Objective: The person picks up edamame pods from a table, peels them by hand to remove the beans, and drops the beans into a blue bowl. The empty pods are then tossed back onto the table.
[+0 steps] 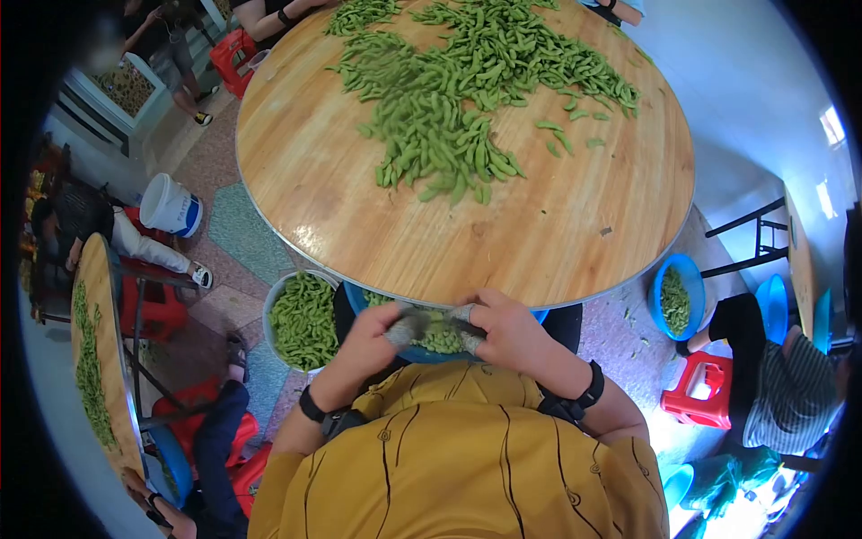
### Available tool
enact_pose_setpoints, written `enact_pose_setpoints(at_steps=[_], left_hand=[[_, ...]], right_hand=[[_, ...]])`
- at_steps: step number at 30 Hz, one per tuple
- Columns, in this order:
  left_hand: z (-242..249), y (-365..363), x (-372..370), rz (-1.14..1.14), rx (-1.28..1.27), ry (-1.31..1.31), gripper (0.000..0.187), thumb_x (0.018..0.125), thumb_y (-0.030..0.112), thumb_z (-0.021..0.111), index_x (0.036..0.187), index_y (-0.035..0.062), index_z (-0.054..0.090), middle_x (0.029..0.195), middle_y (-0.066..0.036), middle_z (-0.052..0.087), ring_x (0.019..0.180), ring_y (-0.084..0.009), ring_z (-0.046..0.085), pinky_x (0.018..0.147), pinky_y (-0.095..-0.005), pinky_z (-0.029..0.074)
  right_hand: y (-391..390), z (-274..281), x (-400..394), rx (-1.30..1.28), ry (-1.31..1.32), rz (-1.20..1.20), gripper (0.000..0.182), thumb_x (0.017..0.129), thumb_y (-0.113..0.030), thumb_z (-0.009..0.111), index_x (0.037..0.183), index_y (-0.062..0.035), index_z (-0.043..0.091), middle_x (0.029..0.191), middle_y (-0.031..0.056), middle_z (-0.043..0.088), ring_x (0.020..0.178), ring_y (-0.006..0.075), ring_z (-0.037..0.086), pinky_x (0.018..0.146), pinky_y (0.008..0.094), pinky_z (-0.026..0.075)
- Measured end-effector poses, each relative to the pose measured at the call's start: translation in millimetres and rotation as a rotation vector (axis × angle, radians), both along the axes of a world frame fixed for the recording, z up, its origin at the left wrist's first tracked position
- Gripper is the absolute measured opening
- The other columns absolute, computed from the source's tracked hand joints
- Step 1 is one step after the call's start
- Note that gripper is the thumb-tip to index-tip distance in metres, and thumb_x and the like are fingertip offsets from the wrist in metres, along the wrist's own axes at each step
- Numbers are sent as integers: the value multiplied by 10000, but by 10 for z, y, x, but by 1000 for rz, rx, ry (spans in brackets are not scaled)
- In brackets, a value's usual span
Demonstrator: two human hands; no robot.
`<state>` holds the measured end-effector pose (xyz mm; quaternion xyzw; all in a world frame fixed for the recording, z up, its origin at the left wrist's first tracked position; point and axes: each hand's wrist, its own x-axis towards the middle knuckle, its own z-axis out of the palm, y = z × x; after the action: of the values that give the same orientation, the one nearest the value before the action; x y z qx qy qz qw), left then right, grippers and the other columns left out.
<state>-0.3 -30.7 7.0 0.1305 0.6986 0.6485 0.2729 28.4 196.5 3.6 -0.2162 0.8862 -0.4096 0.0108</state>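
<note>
My left hand [373,335] and my right hand [503,328] are close together over a blue basin [419,356] at the table's near edge. Grey coverings wrap some fingers on both. The fingers of each hand are bent together, and whatever they pinch is too small and blurred to name. Shelled green beans [442,340] show in the basin between the hands. Beyond them, a large pile of green pods [431,126] lies on the round wooden table [314,198]. A white basin [269,310] full of pods [303,322] stands to the left of my left hand.
A blue basin [654,301] of pods and a red stool [699,391] stand at the right, near a seated person. At the left are a white bucket [171,205], a second table [112,314] with pods and seated people. Other people's arms reach the table's far side.
</note>
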Motion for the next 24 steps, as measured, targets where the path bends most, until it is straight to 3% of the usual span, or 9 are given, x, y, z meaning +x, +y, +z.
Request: enact_pose_setpoints(at_steps=[6, 12, 14, 17, 19, 20, 21, 23, 24], left_hand=[[-31, -822, -48, 436, -586, 385, 145, 824, 148, 666, 840, 4, 662, 714, -100, 659, 645, -151, 612, 576, -290, 462], [-64, -1220, -13, 484, -1421, 476, 190, 803, 184, 678, 840, 1, 647, 775, -186, 632, 701, -323, 621, 621, -364, 475], [7, -1106, -29, 522, -1096, 678, 165, 818, 157, 645, 885, 7, 644, 792, -180, 627, 734, -335, 617, 641, -384, 476], [-28, -728, -137, 440, -632, 687, 149, 840, 134, 608, 924, 16, 643, 793, -177, 626, 731, -324, 621, 642, -381, 477], [47, -289, -201, 350, -433, 596, 157, 857, 114, 579, 966, 20, 644, 821, -170, 635, 755, -317, 631, 667, -368, 489], [49, -89, -248, 305, -348, 563, 181, 868, 101, 556, 1011, 21, 631, 837, -171, 638, 781, -310, 640, 693, -355, 497], [14, 63, -308, 231, -303, 620, 223, 923, 101, 506, 1092, -8, 604, 848, -71, 660, 727, -137, 621, 657, -252, 500], [108, 404, -348, 252, 76, 176, 220, 936, 92, 495, 1104, -10, 593, 854, -37, 655, 737, -123, 615, 661, -242, 502], [89, 450, -389, 254, 79, 173, 220, 936, 92, 495, 1104, -10, 593, 854, -37, 655, 737, -123, 615, 661, -242, 502]], right_hand=[[114, 136, -626, 129, 127, -327, 195, 798, -160, 591, 967, -62, 598, 892, 157, 595, 816, 360, 589, 716, 437, 481], [86, -114, -1416, 304, 285, -533, 221, 813, -164, 577, 1001, -48, 585, 878, 174, 610, 813, 365, 594, 721, 450, 488], [101, -116, -1458, 402, 208, -523, 242, 812, -157, 577, 1026, -42, 584, 886, 183, 618, 827, 372, 594, 729, 454, 491], [86, -52, -1230, 133, 160, -481, 271, 815, -115, 605, 1075, -40, 588, 929, 152, 647, 810, 295, 637, 706, 385, 515], [81, -134, -1041, -438, -110, -389, 297, 812, -93, 651, 1099, -41, 594, 938, 86, 657, 793, 148, 635, 683, 287, 509], [39, -77, -923, -433, -115, -384, 297, 812, -93, 651, 1099, -41, 594, 938, 86, 657, 793, 148, 635, 683, 287, 509], [-26, 58, -789, -528, -218, -395, 285, 808, -85, 663, 1083, -40, 602, 912, 52, 649, 780, 105, 610, 672, 258, 497], [-139, 170, -566, -691, -351, -400, 267, 804, -99, 675, 1055, -31, 615, 861, 5, 640, 772, 51, 578, 668, 238, 490], [-128, 92, -511, -499, -257, -339, 277, 818, -121, 658, 1072, -27, 604, 853, 55, 653, 762, 113, 614, 678, 270, 498]])
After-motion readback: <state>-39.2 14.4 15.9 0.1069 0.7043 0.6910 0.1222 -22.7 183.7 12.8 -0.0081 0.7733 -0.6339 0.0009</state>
